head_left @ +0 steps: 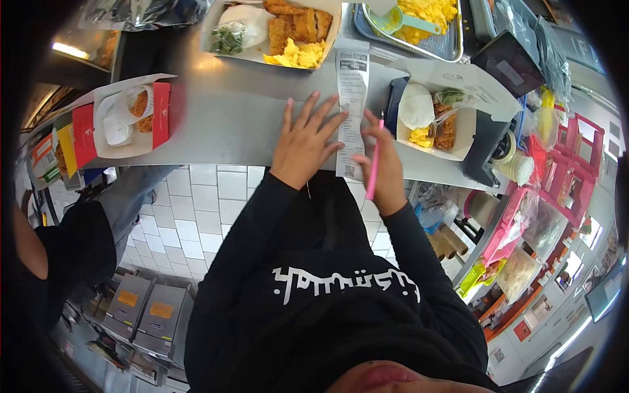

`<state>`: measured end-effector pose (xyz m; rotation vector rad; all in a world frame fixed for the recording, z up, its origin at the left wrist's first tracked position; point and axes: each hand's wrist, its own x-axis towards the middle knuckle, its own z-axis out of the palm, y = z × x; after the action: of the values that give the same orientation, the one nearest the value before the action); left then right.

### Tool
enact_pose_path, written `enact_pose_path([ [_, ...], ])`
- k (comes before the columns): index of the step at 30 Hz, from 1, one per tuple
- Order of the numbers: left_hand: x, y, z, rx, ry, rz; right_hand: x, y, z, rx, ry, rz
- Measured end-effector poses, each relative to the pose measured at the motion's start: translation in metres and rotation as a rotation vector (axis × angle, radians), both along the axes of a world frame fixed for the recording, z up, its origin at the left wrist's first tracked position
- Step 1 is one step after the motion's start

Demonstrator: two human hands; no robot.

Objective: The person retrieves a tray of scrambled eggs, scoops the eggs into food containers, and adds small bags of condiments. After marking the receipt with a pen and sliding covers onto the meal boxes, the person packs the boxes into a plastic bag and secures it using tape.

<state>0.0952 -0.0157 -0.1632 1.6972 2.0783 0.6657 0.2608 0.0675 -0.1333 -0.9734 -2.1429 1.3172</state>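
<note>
A long printed receipt (352,98) lies lengthwise on the steel counter (246,98). My left hand (306,141) rests flat with fingers spread, its fingertips at the receipt's left edge. On the other side, my right hand (385,167) grips a pink pen (374,171), tip pointing away from me beside the receipt. To the right stands an open meal box (460,145) with wrapped rice, fried chicken, scrambled egg and a small bag of greens. Beyond my left hand is a larger open box (259,62) holding wrapped rice, greens, fried pieces and egg.
A metal tray (452,49) of scrambled egg with a green scoop (393,23) sits at the back. A red-and-white box (160,114) with chicken stands at the left. Another person's dark sleeve (82,242) shows at far left. Pink baskets (508,226) line the right.
</note>
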Motion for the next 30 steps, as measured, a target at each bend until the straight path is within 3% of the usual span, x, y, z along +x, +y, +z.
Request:
enact_pose_path([
  [2,-0.005,0.006,0.004,-0.046,0.000,-0.027,-0.005,0.001,0.009,-0.088,0.188,-0.205],
  [5,-0.009,0.010,0.004,-0.076,-0.025,-0.038,-0.002,0.016,0.018,-0.314,-0.205,-0.061],
  [6,-0.009,0.011,0.004,-0.088,-0.036,-0.040,-0.010,0.015,0.011,-0.098,-0.236,-0.065],
  [9,-0.009,0.013,0.004,-0.112,-0.062,-0.041,-0.020,0.014,0.001,-0.033,-0.255,-0.136],
  [10,-0.009,0.013,0.005,-0.116,-0.068,-0.040,-0.026,0.014,0.000,-0.007,-0.138,-0.115],
  [13,-0.009,0.014,0.006,-0.127,-0.078,-0.048,-0.021,0.009,0.007,-0.102,-0.253,0.007],
  [17,-0.008,0.014,0.004,-0.133,-0.061,-0.038,-0.008,0.015,0.001,0.032,-0.319,-0.163],
  [22,-0.008,0.015,0.004,-0.126,-0.060,-0.040,0.005,0.001,-0.004,-0.047,-0.309,-0.022],
  [25,-0.007,0.014,0.003,-0.133,-0.035,-0.037,0.006,0.008,-0.003,0.062,-0.346,-0.155],
  [29,-0.007,0.014,0.002,-0.127,-0.012,-0.039,-0.001,-0.005,0.011,0.167,-0.246,0.047],
  [30,-0.006,0.014,0.001,-0.127,-0.005,-0.040,0.004,-0.007,0.008,0.003,-0.276,0.001],
])
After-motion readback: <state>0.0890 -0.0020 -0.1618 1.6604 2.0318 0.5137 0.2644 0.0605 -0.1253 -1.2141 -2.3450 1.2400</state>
